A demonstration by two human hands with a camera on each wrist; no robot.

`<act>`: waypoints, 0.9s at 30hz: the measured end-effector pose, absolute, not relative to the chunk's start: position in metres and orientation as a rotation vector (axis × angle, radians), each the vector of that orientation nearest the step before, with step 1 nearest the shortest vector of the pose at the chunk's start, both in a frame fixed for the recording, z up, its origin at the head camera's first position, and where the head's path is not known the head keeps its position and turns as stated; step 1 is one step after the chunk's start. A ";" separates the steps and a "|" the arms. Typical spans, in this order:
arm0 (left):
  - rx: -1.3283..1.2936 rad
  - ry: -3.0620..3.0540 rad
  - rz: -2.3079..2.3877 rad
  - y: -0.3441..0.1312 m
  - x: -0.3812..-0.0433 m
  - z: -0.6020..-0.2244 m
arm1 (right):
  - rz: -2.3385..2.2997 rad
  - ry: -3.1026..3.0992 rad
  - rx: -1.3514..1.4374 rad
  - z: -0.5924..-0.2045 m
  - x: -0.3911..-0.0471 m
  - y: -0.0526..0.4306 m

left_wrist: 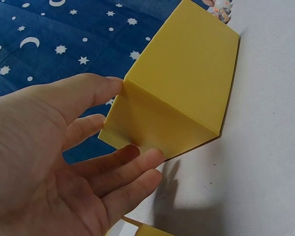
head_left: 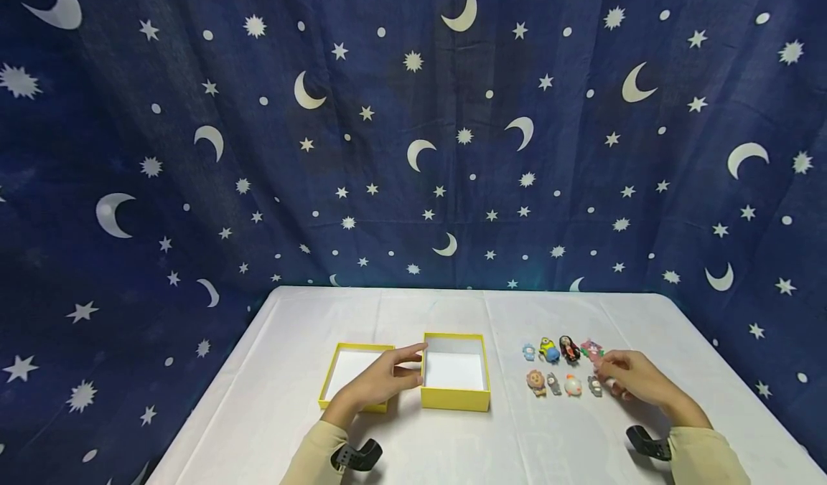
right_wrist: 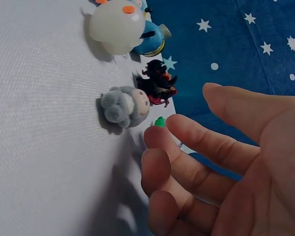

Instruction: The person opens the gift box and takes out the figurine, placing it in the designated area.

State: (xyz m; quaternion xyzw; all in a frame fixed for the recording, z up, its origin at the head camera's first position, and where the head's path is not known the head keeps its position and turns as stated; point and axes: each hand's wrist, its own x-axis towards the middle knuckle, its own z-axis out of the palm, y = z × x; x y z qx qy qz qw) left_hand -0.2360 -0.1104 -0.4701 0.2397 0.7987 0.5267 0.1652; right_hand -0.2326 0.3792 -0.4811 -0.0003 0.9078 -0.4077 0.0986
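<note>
My left hand [head_left: 381, 379] touches the left side of an open yellow box [head_left: 455, 399] with a white inside; the left wrist view shows its fingers spread against the box wall. Over at the right, my right hand [head_left: 636, 379] hovers by a grey plush figure [right_wrist: 125, 106] and a pink star-shaped figure [head_left: 591, 350]. Its fingers are loosely bent, and the right wrist view shows nothing held between them. Beside these are a black-haired doll [head_left: 569, 349], a yellow-and-blue figure [head_left: 548, 351] and a round white figure [head_left: 573, 385].
A shallow yellow lid [head_left: 328, 379] lies left of the box, partly behind my left hand. More small figures, light blue [head_left: 529, 352], orange-brown [head_left: 535, 382] and grey [head_left: 553, 383], complete two rows on the white-covered table [head_left: 452, 449]. A dark blue curtain [head_left: 388, 162] hangs behind.
</note>
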 end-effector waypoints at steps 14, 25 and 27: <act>0.668 2.311 1.498 -0.111 -0.236 -0.469 | -1.199 2.714 -0.032 -0.467 -0.230 0.372; 0.643 2.354 1.524 -0.120 -0.240 -0.463 | -1.246 2.766 -0.151 -0.458 -0.225 0.367; 0.629 2.365 1.529 -0.122 -0.240 -0.460 | -1.242 2.783 -0.160 -0.456 -0.224 0.365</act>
